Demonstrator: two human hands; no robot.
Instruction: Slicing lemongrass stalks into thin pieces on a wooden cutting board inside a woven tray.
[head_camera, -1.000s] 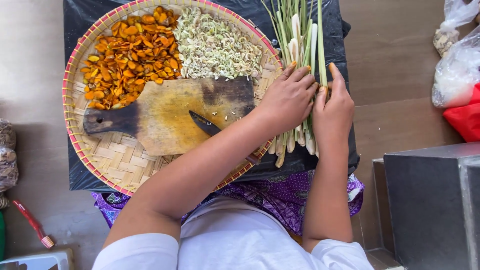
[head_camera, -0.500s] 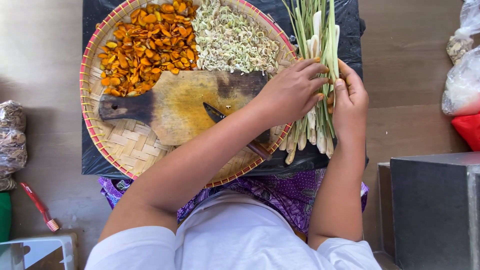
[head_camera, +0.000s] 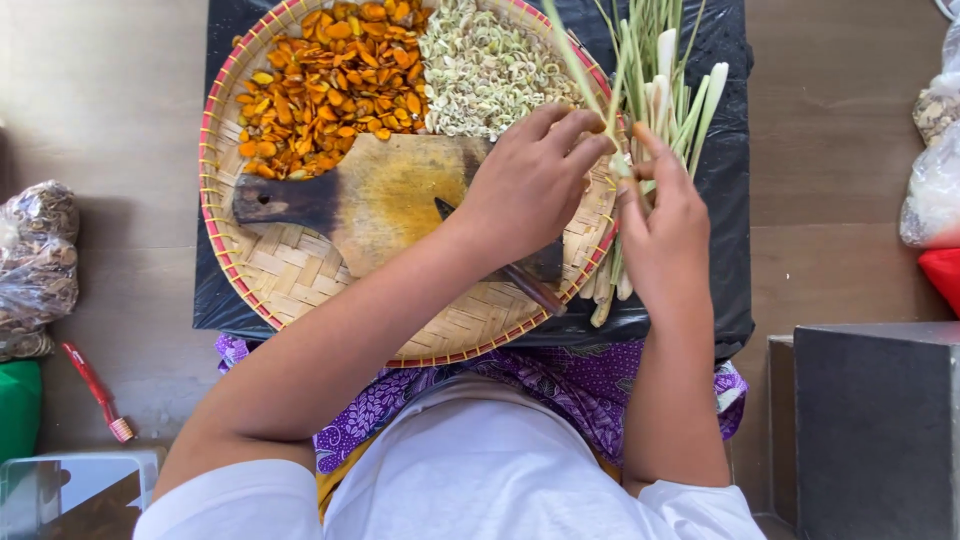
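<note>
Plastic bags of brown dried pieces (head_camera: 35, 265) lie crinkled far out to the left of the hands, a red-handled brush (head_camera: 95, 390) on the wooden floor below them. Nearer, a round woven bamboo tray (head_camera: 290, 275) with a red-trimmed rim sits on black sheeting (head_camera: 725, 290) and carries a heap of glossy orange slices (head_camera: 330, 85), a pale mound of finely cut rings (head_camera: 490, 65) and a worn wooden cutting board (head_camera: 375, 200) with a dark handle end. A knife (head_camera: 525, 280) rests on the board, its blade passing under the left wrist. The left hand (head_camera: 535, 180) crosses over the tray's right edge, fingers curled and pinching a thin green lemongrass leaf (head_camera: 575, 65). Just beside it, the right hand (head_camera: 665, 225) is loosely closed around the lemongrass stalks (head_camera: 665, 75), long, pale and fibrous, whose cut ends stick out below the palm. Right of the hands stand more plastic bags (head_camera: 935, 170) and a grey metal box (head_camera: 880, 425).
</note>
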